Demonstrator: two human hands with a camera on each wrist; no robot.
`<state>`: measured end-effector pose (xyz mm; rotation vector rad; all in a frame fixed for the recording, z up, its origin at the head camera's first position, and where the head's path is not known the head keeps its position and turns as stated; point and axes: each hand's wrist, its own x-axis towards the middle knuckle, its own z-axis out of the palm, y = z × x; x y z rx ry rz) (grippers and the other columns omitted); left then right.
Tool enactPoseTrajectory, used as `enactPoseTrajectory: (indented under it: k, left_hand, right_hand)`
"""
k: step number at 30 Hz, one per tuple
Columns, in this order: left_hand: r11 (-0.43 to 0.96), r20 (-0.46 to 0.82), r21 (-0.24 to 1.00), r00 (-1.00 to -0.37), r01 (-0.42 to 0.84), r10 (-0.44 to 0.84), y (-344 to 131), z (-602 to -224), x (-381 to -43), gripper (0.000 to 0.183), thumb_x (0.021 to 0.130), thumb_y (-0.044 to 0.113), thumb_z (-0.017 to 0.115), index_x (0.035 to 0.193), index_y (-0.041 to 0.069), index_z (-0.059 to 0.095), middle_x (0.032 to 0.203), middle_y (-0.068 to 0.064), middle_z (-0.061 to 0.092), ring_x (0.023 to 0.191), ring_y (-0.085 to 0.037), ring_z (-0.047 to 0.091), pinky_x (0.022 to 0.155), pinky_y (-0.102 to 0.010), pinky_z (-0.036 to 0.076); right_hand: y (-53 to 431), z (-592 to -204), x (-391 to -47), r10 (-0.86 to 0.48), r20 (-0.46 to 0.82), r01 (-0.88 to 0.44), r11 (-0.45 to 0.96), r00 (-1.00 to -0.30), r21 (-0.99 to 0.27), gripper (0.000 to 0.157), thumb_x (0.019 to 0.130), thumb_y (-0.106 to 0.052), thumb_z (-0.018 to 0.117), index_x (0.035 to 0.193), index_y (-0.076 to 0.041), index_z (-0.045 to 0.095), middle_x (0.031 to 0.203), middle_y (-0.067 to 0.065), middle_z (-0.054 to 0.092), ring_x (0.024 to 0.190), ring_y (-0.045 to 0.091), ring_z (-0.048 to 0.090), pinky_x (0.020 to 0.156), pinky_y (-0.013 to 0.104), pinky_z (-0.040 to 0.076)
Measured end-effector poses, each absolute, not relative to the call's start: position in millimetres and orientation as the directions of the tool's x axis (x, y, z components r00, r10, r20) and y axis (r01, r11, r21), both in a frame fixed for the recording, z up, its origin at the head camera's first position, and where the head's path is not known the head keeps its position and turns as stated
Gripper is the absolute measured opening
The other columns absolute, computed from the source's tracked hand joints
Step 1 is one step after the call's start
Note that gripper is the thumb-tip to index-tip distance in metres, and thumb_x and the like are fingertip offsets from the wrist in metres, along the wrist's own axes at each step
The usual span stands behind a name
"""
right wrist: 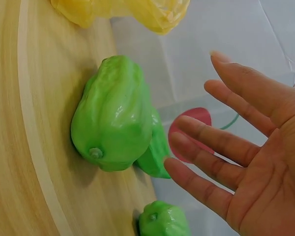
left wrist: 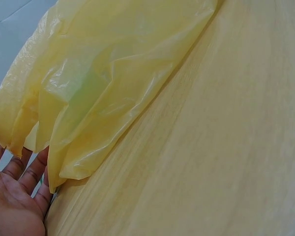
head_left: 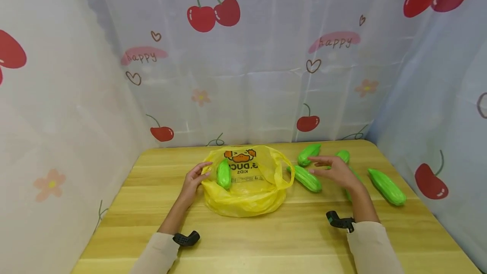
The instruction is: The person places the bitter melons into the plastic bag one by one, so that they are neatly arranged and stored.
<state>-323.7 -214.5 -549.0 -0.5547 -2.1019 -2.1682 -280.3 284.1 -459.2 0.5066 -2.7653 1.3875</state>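
Observation:
A yellow plastic bag (head_left: 247, 185) with a duck print lies open in the middle of the wooden table (head_left: 266, 240). One green gourd (head_left: 224, 173) sits in its left side. My left hand (head_left: 195, 176) is at the bag's left edge; in the left wrist view its palm (left wrist: 12, 201) is open and the straight fingers lie against the bag (left wrist: 103, 83). My right hand (head_left: 332, 169) hovers open, fingers spread, just right of a gourd (head_left: 307, 178) lying beside the bag. In the right wrist view the right hand (right wrist: 246, 147) holds nothing and that gourd (right wrist: 113, 123) lies close to the fingertips.
More green gourds lie on the right half of the table: one at the back (head_left: 309, 154), one behind my hand (head_left: 343, 155), one far right (head_left: 387, 186). A cherry-print curtain (head_left: 243, 54) encloses the table on three sides.

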Motion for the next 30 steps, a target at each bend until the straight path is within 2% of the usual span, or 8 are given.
enactPoseTrajectory:
  k: [10,21,30]
  left_hand:
    - [-0.056,0.282,0.959,-0.942,0.276,0.181,-214,-550,-322,0.042,0.101,0.011,0.062,0.140,-0.004,0.055,0.148,-0.021,0.049,0.136,-0.016,0.043,0.100,-0.019,0.043]
    - [-0.050,0.252,0.968,-0.948,0.247,0.192,-217,-547,-319,0.043,0.102,0.007,0.059,0.143,-0.006,0.052,0.151,-0.024,0.045,0.144,-0.028,0.035,0.101,-0.016,0.041]
    - [-0.040,0.240,0.971,-0.944,0.237,0.224,-213,-535,-317,0.042,0.103,0.000,0.053,0.143,-0.012,0.047,0.152,-0.029,0.042,0.144,-0.032,0.033,0.101,-0.016,0.041]
  right_hand:
    - [284,-464,-283,-0.305,0.141,-0.295,0.551,-0.942,-0.781,0.052,0.095,-0.024,0.074,0.139,0.000,0.061,0.141,0.024,0.057,0.122,0.047,0.057,0.096,0.058,0.050]
    - [278,-473,-286,-0.302,0.080,-0.241,0.543,-0.950,-0.804,0.049,0.095,-0.023,0.073,0.138,-0.003,0.063,0.140,0.020,0.059,0.125,0.048,0.055,0.094,0.055,0.052]
    - [275,-484,-293,-0.326,0.097,-0.274,0.556,-0.940,-0.785,0.046,0.093,-0.021,0.076,0.134,-0.003,0.066,0.136,0.019,0.063,0.119,0.045,0.060,0.095,0.053,0.053]
